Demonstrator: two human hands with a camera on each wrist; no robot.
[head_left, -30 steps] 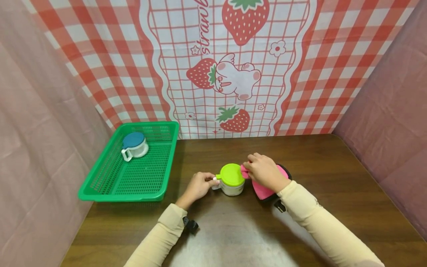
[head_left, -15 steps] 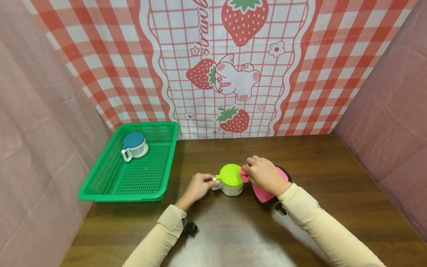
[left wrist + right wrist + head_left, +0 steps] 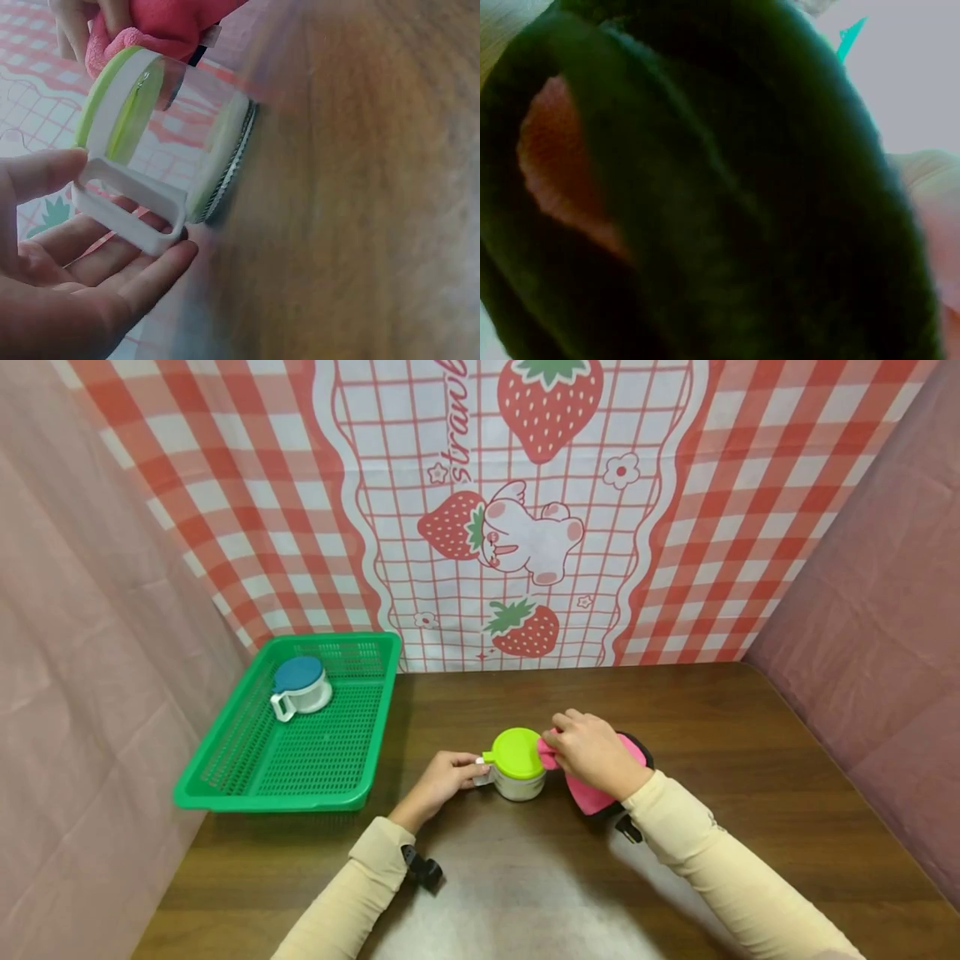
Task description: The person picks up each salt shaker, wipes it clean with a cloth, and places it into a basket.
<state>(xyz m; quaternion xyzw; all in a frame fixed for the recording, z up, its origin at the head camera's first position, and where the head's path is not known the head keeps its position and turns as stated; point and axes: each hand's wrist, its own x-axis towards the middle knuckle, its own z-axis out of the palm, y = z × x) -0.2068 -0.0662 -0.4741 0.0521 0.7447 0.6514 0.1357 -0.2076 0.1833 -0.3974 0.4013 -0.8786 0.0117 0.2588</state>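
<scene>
A clear container with a lime-green lid (image 3: 517, 753) and a white handle (image 3: 131, 206) stands upright on the table. My left hand (image 3: 441, 783) holds that handle, thumb near its top and fingers beneath it in the left wrist view. My right hand (image 3: 596, 756) grips a pink cloth with a black underside (image 3: 588, 795). A bunched end of the cloth touches the lid's right edge; the rest hangs under the hand. Dark folds of the cloth (image 3: 727, 195) fill most of the right wrist view, hiding the fingertips there.
At the left, a green plastic basket (image 3: 270, 803) holds a similar container with a blue lid (image 3: 300, 675). Behind the wooden table (image 3: 705, 710) hangs a strawberry-print checked cloth (image 3: 660, 610). Pink curtains (image 3: 862, 635) bound both sides.
My right hand and the cloth have shifted very slightly nearer to me along the lid's edge. The left hand keeps its hold on the handle, and the container stays almost in place.
</scene>
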